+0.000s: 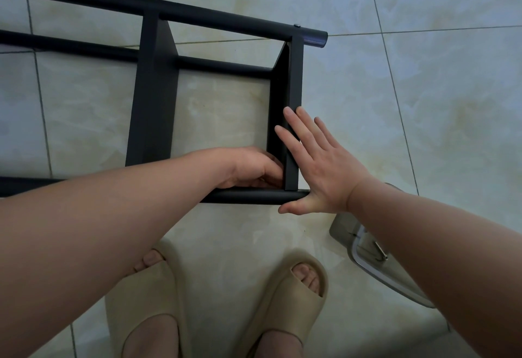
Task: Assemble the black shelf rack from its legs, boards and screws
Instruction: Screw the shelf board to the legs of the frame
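The black shelf rack lies on its side on the tiled floor. Its far tube leg (pixel 197 16) runs across the top with two screw heads showing. Two black boards stand between the legs: a left board (pixel 152 95) and an end board (pixel 292 83). A near tube leg (pixel 248 197) lies just below my hands. My right hand (pixel 319 165) rests flat with straight fingers against the outer face of the end board, thumb by the near leg's tip. My left hand (pixel 251 167) reaches inside the frame at the corner of end board and near leg, fingers curled; what they hold is hidden.
A middle tube (pixel 223 65) joins the two boards. A clear tray (pixel 375 256) with a small metal part lies on the floor at the right, partly under my right forearm. My feet in beige slippers (pixel 288 301) stand just below the rack.
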A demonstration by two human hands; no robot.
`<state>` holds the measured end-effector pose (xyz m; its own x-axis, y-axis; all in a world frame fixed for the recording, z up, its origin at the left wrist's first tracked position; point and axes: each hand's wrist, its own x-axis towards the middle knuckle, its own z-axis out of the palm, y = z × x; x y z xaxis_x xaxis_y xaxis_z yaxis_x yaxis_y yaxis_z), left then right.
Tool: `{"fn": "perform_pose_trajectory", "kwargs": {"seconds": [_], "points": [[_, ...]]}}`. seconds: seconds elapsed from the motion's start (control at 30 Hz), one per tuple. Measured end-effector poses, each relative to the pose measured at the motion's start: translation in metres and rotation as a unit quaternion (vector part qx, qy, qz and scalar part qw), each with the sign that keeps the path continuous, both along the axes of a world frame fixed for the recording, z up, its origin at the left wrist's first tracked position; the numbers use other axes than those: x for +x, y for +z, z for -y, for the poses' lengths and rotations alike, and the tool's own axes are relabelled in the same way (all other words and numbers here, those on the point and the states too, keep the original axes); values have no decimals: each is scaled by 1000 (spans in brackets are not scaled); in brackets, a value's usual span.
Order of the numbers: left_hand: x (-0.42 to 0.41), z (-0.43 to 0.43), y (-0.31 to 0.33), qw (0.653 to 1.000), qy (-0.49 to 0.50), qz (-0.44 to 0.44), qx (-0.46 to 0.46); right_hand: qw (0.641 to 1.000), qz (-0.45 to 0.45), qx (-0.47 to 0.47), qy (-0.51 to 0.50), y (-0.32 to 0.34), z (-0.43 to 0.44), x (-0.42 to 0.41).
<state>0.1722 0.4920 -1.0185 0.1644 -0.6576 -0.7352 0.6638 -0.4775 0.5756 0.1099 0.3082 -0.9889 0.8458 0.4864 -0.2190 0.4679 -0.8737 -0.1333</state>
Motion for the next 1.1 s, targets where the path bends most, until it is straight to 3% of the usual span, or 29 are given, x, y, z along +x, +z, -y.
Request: {"fn": "perform_pose_trajectory", "kwargs": {"seconds": [0.13,0.43,0.67,1.1], "points": [[-1,1,-1,999,-16,31,20,1000,-2,1,-1,0,0,0],[1,-1,-3,1000,10,-30,-3,1000,-2,0,-1,1,0,0],[0,1,-1,999,-15,34,27,1000,-2,4,0,0,0,0],[2,0,-3,1000,1,-1,-2,1000,-3,4,0,0,0,0]]}}
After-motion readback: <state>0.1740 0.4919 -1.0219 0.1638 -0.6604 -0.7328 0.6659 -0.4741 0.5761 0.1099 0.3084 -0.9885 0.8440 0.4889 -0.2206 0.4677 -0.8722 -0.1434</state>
